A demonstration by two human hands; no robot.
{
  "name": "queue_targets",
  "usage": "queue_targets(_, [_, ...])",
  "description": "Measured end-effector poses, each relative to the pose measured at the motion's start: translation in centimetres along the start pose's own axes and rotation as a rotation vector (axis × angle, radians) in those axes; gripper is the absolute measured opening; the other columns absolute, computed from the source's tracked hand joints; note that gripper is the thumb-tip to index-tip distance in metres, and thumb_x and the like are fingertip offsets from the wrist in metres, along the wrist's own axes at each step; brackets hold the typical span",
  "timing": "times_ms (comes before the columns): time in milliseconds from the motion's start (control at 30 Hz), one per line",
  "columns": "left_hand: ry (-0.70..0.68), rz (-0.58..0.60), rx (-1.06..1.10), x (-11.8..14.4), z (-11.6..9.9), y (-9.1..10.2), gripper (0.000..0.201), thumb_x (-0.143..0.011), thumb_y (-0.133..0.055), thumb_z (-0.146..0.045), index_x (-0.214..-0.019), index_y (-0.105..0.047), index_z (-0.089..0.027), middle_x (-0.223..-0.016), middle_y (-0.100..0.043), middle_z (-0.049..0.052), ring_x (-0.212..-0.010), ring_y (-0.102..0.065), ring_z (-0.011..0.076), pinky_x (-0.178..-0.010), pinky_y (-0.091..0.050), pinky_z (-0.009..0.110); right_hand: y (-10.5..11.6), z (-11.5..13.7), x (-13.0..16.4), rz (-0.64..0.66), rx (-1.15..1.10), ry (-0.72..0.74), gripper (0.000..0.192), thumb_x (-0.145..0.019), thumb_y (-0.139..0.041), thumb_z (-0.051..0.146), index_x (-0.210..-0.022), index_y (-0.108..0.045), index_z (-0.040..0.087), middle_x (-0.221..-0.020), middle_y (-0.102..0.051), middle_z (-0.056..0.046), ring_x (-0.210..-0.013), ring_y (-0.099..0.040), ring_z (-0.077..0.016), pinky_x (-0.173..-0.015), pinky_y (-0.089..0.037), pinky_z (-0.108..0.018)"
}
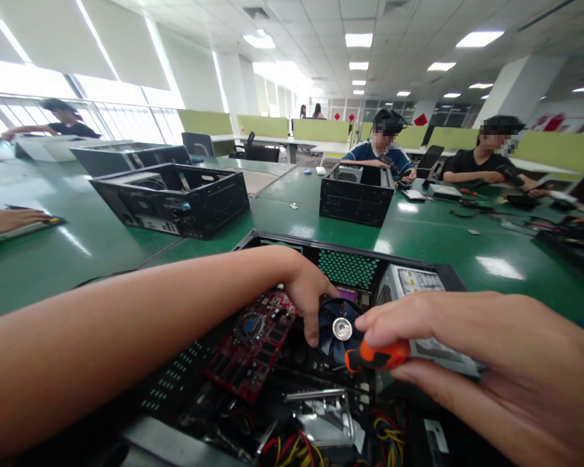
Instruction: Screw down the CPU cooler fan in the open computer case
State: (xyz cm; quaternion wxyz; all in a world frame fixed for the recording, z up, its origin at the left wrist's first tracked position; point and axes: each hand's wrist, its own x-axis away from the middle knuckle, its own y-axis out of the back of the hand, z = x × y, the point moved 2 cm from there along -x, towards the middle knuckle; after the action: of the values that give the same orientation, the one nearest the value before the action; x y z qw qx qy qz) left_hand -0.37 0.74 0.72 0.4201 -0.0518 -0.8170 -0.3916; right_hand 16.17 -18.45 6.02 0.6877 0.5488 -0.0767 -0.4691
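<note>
Reaching into the open computer case (pixel 433 267) at lower centre, the left hand (pixel 307 293) is steadying the fan (pixel 338 329) with curled fingers while the right hand (pixel 472 350) is gripping an orange-handled screwdriver (pixel 376 356) just beside it.

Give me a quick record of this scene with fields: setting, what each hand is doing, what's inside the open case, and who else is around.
setting: green table in an open office
left hand: reaches into the open computer case, fingers at the cooling fan
right hand: grips an orange-handled screwdriver beside the fan
inside case: red expansion card, power supply, coloured wires
other cases: two more on the table
people: two seated across, one far left
</note>
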Motion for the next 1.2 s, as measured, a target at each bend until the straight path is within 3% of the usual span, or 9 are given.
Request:
queue_targets(200, [-0.002, -0.053, 0.009, 0.2, -0.2, 0.0, 0.094, -0.048, -0.096, -0.035, -0.140, -0.076, -0.026, -0.122, -0.084, 0.000, -0.116, -0.075, 0.0333, -0.107, -0.058, 0.039, -0.8, -0.5, 2.9, -0.077, 0.084, -0.109, 0.026, -0.096, -0.079, 0.040, -0.121, -0.084, 0.035, -0.095, -0.088, -0.003, -0.097, -0.085, -0.0296, -0.082, -0.070, -0.035])
queue_targets(400, [-0.037, -0.020, 0.044, 0.4, -0.2, 0.0, 0.095, -0.049, -0.096, -0.038, -0.141, -0.074, -0.031, -0.120, -0.085, -0.004, -0.116, -0.075, 0.0319, -0.109, -0.057, 0.039, -0.6, -0.2, 2.3, -0.066, 0.126, -0.114, 0.022, -0.097, -0.078, 0.035, -0.118, -0.083, 0.035, -0.097, -0.088, -0.003, -0.096, -0.085, -0.0287, -0.078, -0.070, -0.034])
queue_targets(533, [-0.040, 0.009, 0.017, 0.4, -0.3, 0.0, 0.102, -0.053, -0.095, -0.037, -0.151, -0.068, -0.026, -0.135, -0.081, 0.000, -0.127, -0.072, 0.0339, -0.112, -0.055, 0.038, -0.2, 0.1, 0.5, 0.073, 0.076, -0.050, 0.025, -0.104, -0.064, 0.021, -0.121, -0.076, 0.035, -0.111, -0.087, 0.001, -0.092, -0.084, -0.0205, -0.076, -0.068, -0.027])
queue_targets(633, [-0.034, 0.014, 0.006, 0.4, -0.3, 0.0, 0.101, -0.055, -0.095, -0.037, -0.151, -0.068, -0.024, -0.137, -0.080, 0.001, -0.133, -0.069, 0.0348, -0.114, -0.054, 0.038, 0.2, -0.1, 0.2, 0.073, 0.131, -0.038, 0.008, -0.101, -0.074, 0.027, -0.104, -0.069, 0.034, -0.093, -0.083, 0.005, -0.070, -0.078, -0.0169, -0.058, -0.062, -0.025])
queue_targets(733, [-0.032, -0.003, 0.033, 0.4, -0.3, 0.0, 0.099, -0.051, -0.097, -0.035, -0.147, -0.071, -0.024, -0.132, -0.082, 0.002, -0.129, -0.071, 0.0353, -0.112, -0.056, 0.040, 0.6, -0.5, 0.4, 0.040, 0.218, -0.063, 0.022, -0.096, -0.083, 0.040, -0.091, -0.063, 0.033, -0.076, -0.073, 0.007, -0.053, -0.066, -0.0165, -0.044, -0.049, -0.030])
queue_targets(833, [-0.021, -0.013, 0.042, 0.4, -0.4, -0.1, 0.098, -0.050, -0.098, -0.035, -0.145, -0.072, -0.024, -0.130, -0.083, 0.002, -0.124, -0.074, 0.0350, -0.110, -0.058, 0.041, 0.5, -0.6, 0.4, 0.061, 0.207, -0.073, 0.005, -0.107, -0.066, 0.031, -0.108, -0.068, 0.036, -0.094, -0.081, 0.007, -0.071, -0.076, -0.0179, -0.058, -0.059, -0.031])
queue_targets(933, [-0.024, -0.014, 0.018, 0.4, -0.5, 0.0, 0.098, -0.052, -0.097, -0.035, -0.146, -0.071, -0.026, -0.132, -0.082, 0.001, -0.126, -0.073, 0.0346, -0.112, -0.056, 0.042, 0.1, -0.1, 0.4, 0.083, 0.142, -0.020, 0.025, -0.109, -0.057, 0.018, -0.122, -0.066, 0.038, -0.116, -0.084, 0.008, -0.099, -0.081, -0.0158, -0.078, -0.066, -0.027])
queue_targets(1067, [-0.030, 0.003, 0.016, 0.5, -0.7, 0.1, 0.098, -0.053, -0.097, -0.034, -0.147, -0.070, -0.025, -0.135, -0.081, 0.001, -0.128, -0.072, 0.0329, -0.114, -0.055, 0.041, 0.5, 0.6, 0.8, -0.043, 0.156, -0.024, 0.024, -0.109, -0.059, 0.024, -0.123, -0.065, 0.042, -0.113, -0.085, 0.012, -0.098, -0.082, -0.0153, -0.088, -0.066, -0.028])
queue_targets(1200, [-0.002, 0.039, 0.060, 0.7, -0.6, 0.0, 0.100, -0.052, -0.096, -0.032, -0.148, -0.069, -0.022, -0.138, -0.080, 0.005, -0.127, -0.073, 0.0330, -0.111, -0.057, 0.038, 1.9, 0.1, 1.8, -0.195, 0.306, -0.113, 0.026, -0.107, -0.064, 0.031, -0.129, -0.068, 0.045, -0.121, -0.086, 0.006, -0.103, -0.085, -0.0257, -0.086, -0.069, -0.038])
